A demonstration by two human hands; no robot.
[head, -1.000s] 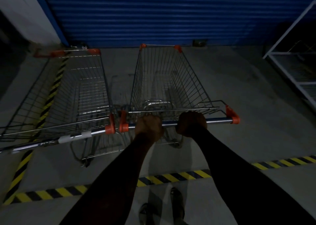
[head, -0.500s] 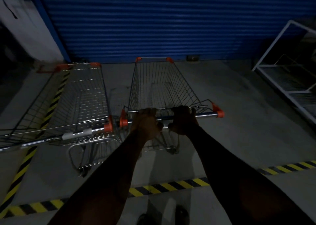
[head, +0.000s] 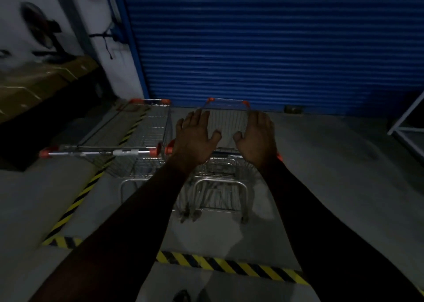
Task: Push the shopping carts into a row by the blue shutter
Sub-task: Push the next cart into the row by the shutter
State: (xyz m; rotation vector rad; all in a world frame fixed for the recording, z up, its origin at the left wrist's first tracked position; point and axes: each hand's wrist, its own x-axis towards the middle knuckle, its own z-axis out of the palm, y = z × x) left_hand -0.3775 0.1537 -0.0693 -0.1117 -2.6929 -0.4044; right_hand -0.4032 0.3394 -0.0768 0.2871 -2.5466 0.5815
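Two wire shopping carts with orange corner caps stand side by side, noses toward the blue shutter (head: 263, 49). The left cart (head: 146, 136) shows its whole handle bar. The right cart (head: 227, 120) is straight ahead of me, its handle mostly hidden behind my hands. My left hand (head: 195, 138) and my right hand (head: 257, 138) are lifted above that handle, fingers straight and spread, palms forward, holding nothing. Whether they still touch the bar cannot be told.
Yellow-black hazard tape (head: 229, 267) crosses the concrete floor near my feet and another strip (head: 89, 184) runs along the left. A white metal rack (head: 410, 127) stands at the right. A white wall with a dark fixture (head: 41, 26) rises at the left.
Both hands have let go of the right cart's handle and opened. The cart has rolled further toward the shutter, level with the left cart. My view has tilted upward.
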